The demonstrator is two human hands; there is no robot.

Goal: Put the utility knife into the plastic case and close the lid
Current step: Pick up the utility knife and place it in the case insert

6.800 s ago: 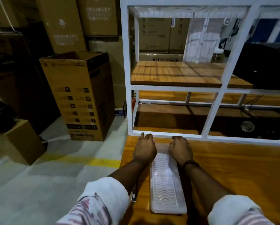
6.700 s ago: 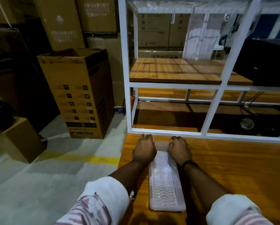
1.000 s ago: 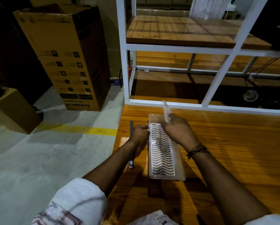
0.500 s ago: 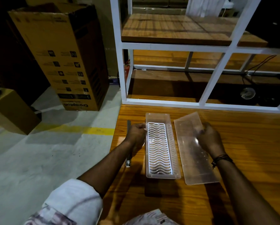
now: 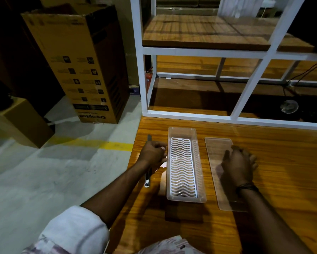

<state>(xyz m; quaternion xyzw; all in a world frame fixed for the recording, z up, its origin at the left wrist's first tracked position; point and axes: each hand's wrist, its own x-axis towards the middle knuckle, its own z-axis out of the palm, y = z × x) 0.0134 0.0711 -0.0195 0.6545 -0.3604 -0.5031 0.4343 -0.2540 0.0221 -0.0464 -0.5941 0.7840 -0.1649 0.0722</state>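
The clear plastic case [image 5: 199, 197] stands open on the wooden table, with a white wavy grid insert [image 5: 181, 167] inside. Its clear lid [image 5: 216, 145] lies flat on the table just right of it. The utility knife [image 5: 147, 181] lies on the table left of the case, parallel to it; its middle is hidden. My left hand [image 5: 151, 155] rests over the knife, its fingers curled against the case's left wall. My right hand [image 5: 238, 163] lies on the lid, with the fingers bent over its right edge.
The wooden table [image 5: 282, 171] ends at its left edge close to the knife, with concrete floor beyond. A white metal shelf frame [image 5: 190, 115] stands along the table's far edge. A tall cardboard box [image 5: 84, 66] stands on the floor to the left.
My right hand has lifted the lid off the case, swung it to the right and laid it flat on the table. My left hand stays at the case's left side.
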